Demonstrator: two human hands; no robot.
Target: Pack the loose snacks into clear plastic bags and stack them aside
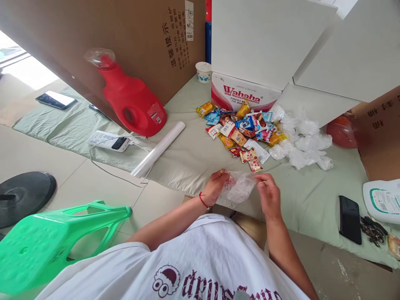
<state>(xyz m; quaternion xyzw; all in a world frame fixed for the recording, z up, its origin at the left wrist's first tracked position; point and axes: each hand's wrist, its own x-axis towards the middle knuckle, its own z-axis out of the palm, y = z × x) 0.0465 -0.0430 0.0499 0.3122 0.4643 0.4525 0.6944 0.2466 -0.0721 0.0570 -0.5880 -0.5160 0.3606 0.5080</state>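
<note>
My left hand (pixel 216 186) and my right hand (pixel 269 195) both pinch the top of a small clear plastic bag (pixel 240 187) held between them, just above the pale green cloth (pixel 193 154). Something small and red-and-white shows inside the bag near my left fingers. A red string circles my left wrist. Just beyond the bag lies a pile of wrapped snacks (pixel 242 129), and to its right a heap of crumpled clear bags (pixel 301 139).
A red detergent jug (pixel 131 98) and a roll of clear bags (pixel 159 148) lie at left, with a power bank (pixel 109 141) and phone (pixel 55 99). A Wahaha box (pixel 242 93), paper cup (pixel 203 71), green stool (pixel 53 241), black phone (pixel 350 218), keys and a white jug (pixel 383 200) surround the cloth.
</note>
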